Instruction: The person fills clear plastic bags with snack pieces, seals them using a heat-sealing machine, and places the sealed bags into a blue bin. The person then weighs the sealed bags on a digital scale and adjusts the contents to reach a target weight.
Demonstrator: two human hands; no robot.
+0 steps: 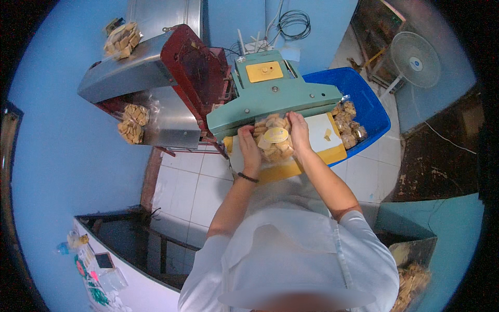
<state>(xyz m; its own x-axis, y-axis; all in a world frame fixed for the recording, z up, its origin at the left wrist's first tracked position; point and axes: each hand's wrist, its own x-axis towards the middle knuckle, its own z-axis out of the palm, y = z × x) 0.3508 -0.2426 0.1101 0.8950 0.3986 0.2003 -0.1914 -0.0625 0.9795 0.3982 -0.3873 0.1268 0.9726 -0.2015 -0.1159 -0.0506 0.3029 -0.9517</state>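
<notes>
Both hands, left hand (249, 148) and right hand (298, 130), grip your snack bag (273, 139) under the green sealer (270, 96); finished bags (347, 125) fill the blue tub (371, 106) beside it.

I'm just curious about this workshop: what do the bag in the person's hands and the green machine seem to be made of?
The bag, held by the left hand and right hand, looks like thin clear plastic film: the biscuit pieces show through it. The green machine seems to be painted metal, with a smooth, even matte coat and hard edges.

White short sleeves, dark wristband (248, 178)
</notes>
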